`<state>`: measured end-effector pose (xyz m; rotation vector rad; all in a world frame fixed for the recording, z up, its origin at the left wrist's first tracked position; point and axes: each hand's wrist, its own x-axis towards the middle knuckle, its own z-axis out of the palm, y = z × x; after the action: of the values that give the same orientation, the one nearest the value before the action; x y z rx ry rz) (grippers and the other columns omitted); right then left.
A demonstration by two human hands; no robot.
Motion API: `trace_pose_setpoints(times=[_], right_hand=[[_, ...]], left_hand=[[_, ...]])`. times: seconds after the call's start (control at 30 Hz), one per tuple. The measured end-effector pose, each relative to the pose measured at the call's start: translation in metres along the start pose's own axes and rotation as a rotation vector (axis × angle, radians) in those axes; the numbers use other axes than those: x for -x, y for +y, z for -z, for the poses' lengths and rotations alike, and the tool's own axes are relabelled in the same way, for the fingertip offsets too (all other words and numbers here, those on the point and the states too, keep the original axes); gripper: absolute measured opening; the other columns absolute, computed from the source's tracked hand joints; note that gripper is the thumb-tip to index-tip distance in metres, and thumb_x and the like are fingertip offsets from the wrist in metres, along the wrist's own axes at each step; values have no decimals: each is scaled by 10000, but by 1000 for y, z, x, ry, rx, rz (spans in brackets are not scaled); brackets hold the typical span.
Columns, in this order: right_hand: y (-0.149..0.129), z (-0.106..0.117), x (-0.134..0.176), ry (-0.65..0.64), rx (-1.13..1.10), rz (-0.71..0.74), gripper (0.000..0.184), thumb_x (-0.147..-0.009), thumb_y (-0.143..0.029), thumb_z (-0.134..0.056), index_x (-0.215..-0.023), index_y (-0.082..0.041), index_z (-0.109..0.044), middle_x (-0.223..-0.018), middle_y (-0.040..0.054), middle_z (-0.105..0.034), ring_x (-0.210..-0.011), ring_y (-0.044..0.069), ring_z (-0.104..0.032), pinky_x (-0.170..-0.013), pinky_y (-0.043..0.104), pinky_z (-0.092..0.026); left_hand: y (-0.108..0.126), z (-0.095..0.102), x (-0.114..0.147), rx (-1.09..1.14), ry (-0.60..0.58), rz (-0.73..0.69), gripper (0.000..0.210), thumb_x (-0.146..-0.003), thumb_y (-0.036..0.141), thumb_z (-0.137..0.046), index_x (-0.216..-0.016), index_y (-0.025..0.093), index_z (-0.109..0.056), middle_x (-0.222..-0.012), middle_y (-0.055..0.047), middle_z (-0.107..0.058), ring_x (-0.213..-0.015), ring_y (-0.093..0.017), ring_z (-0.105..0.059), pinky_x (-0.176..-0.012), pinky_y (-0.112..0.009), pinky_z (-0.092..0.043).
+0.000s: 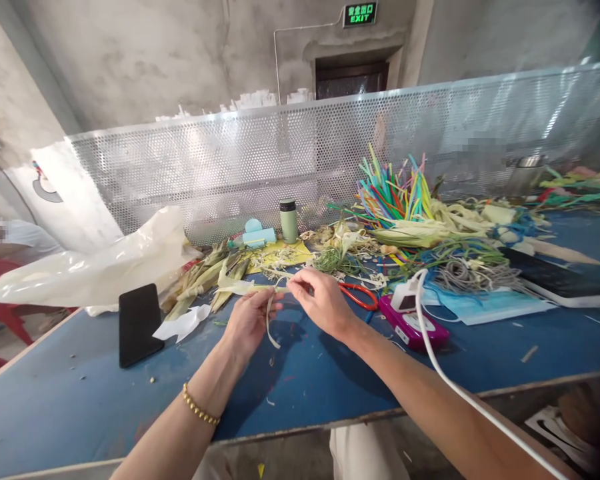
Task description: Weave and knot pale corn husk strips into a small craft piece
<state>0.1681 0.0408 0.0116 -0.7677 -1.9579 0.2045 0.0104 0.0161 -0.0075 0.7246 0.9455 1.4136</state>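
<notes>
Phone, white scrap near left hand.

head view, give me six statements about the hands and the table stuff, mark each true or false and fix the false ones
1. The left hand holds a pale husk strip. True.
2. The black smartphone lies on the blue table. True.
3. The right hand lies flat on the blue table. False: the right hand is raised, fingertips pinched together near the left hand.
4. The gold bead bracelet is on the right wrist. False: the gold bead bracelet is on the left wrist.
5. The green tumbler lies on its side. False: the green tumbler stands upright.
6. A lit exit sign is mounted above the doorway. True.
</notes>
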Motion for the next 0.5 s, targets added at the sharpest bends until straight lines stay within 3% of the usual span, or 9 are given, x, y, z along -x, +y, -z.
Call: trace_pose_setpoints(times=[0.13, 0.27, 0.4, 0.5], right_hand=[[-5, -10, 6, -137, 116, -31, 242, -885, -232, -529, -692, -162, -658, -712, 49, -652, -680, 145, -563, -634, 251, -372], [-7, -17, 9, -160, 159, -129, 233, -866, -294, -557, -720, -183, -701, -756, 53, -694, -691, 154, -586, -605, 257, -343], [-8, -18, 8, -170, 2, -201, 245, -837, -266, -562, -640, -164, -667, -650, 25, -651, -587, 117, -520, -540, 239, -306], [-8, -17, 6, -166, -118, -278, 258, -812, -261, -564, -587, -147, -618, -544, -6, -542, -531, 96, -428, -510, 232, -272]], left_hand=[[-2, -3, 3, 7, 2, -38, 157, -663, 248, -752, -723, 111, -701, -716, -43, -699, -631, -115, -603, -565, -221, -438], [-3, -6, 8, -19, 1, -39, 201, -659, 292, -771, -765, 128, -726, -801, -44, -718, -717, -123, -608, -613, -231, -422], [-2, -5, 9, -20, -3, -60, 208, -664, 316, -774, -772, 143, -733, -837, -48, -725, -764, -130, -609, -655, -240, -414], [-1, -3, 8, -11, 1, -47, 219, -674, 329, -767, -796, 150, -740, -889, -57, -731, -801, -137, -615, -678, -245, -419]])
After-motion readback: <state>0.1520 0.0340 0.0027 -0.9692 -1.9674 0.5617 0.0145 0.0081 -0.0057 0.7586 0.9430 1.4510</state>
